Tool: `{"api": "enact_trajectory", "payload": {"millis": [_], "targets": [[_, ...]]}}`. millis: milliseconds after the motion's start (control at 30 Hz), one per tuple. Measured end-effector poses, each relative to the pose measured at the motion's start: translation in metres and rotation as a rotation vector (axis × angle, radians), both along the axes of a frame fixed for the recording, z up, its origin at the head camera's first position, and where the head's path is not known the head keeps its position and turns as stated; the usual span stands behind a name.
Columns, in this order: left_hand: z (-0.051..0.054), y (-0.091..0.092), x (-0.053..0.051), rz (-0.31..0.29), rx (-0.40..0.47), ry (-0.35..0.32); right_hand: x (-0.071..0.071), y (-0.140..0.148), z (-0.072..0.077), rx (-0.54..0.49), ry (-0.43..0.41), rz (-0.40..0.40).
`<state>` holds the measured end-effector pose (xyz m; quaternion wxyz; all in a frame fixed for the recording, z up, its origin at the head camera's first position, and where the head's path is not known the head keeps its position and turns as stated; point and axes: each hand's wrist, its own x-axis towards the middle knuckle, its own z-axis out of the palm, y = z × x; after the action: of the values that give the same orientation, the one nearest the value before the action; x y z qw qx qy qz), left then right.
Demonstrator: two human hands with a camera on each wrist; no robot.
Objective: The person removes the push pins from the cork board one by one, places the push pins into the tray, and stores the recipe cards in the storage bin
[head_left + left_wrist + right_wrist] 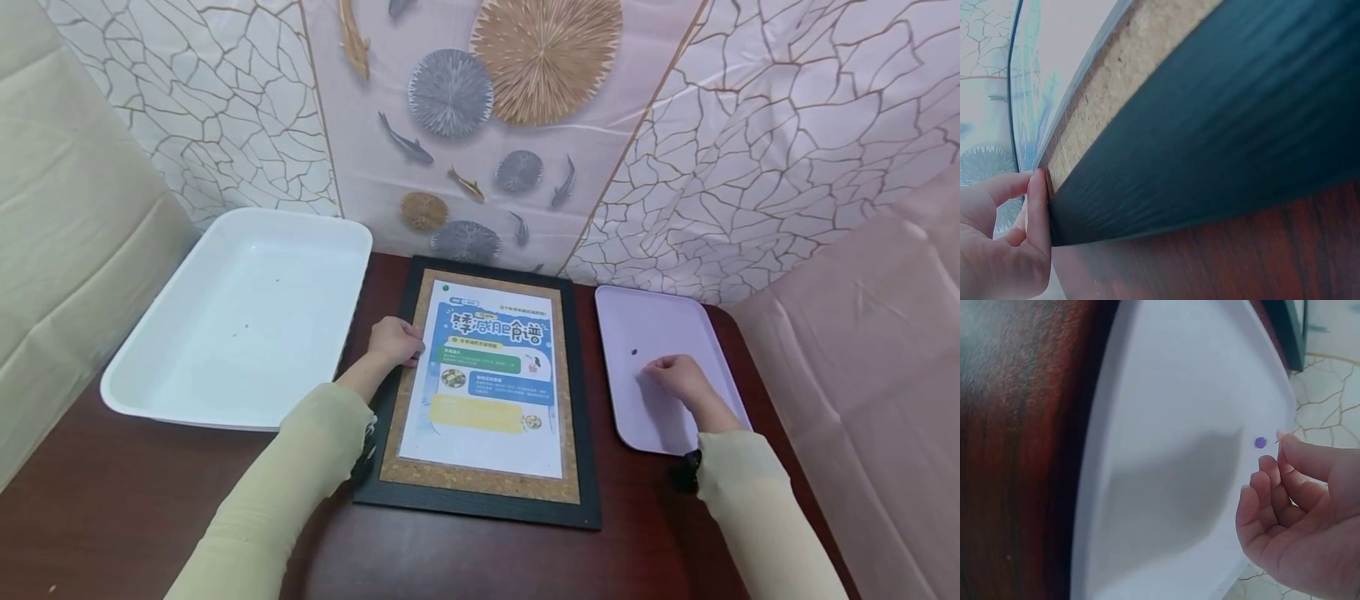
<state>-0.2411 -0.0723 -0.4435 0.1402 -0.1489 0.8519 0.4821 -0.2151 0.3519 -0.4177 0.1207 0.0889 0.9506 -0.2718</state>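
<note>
A printed sheet (491, 450) lies on a black-framed cork board (480, 483), a green pin (446, 287) at its upper left corner. My left hand (396, 342) pinches the sheet's left edge between thumb and finger; in the left wrist view the fingertips of this hand (1013, 231) meet at that edge. Over a lilac tray (656, 425), my right hand (682, 383) has thumb and forefinger together. From the fingertips of the right hand (1300, 506) a thin dark pin tip (1277, 442) sticks out. Beside it on the tray is a small purple pin (1260, 442).
A large white tray (225, 414) with a few tiny dark specks stands left of the board. Patterned cloth (450, 167) rises behind, and plain cloth panels (870, 308) stand at both sides of the dark red table (420, 558).
</note>
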Motion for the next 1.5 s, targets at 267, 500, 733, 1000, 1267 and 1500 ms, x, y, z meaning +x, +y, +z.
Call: {"api": "enact_trajectory", "payload": {"millis": [267, 500, 733, 1000, 1267, 1500], "targets": [[-0.001, 0.000, -0.001, -0.002, 0.009, -0.009, -0.001, 0.005, -0.009, 0.008, -0.064, -0.046], [-0.006, 0.001, -0.005, -0.022, -0.005, 0.002, -0.002, 0.008, -0.014, -0.008, -0.084, -0.078], [-0.001, 0.001, -0.004, -0.031, -0.010, 0.015, -0.005, 0.010, -0.014, 0.013, -0.094, -0.077], [0.003, 0.000, -0.003, -0.016, -0.013, 0.020, -0.021, -0.006, 0.002, 0.045, 0.023, -0.068], [0.000, -0.002, -0.001, -0.010, -0.002, -0.001, -0.055, -0.068, 0.015, -0.008, 0.097, -0.031], [-0.002, -0.002, -0.001, -0.014, 0.004, 0.009, -0.087, -0.144, 0.020, -0.088, 0.075, -0.038]]}}
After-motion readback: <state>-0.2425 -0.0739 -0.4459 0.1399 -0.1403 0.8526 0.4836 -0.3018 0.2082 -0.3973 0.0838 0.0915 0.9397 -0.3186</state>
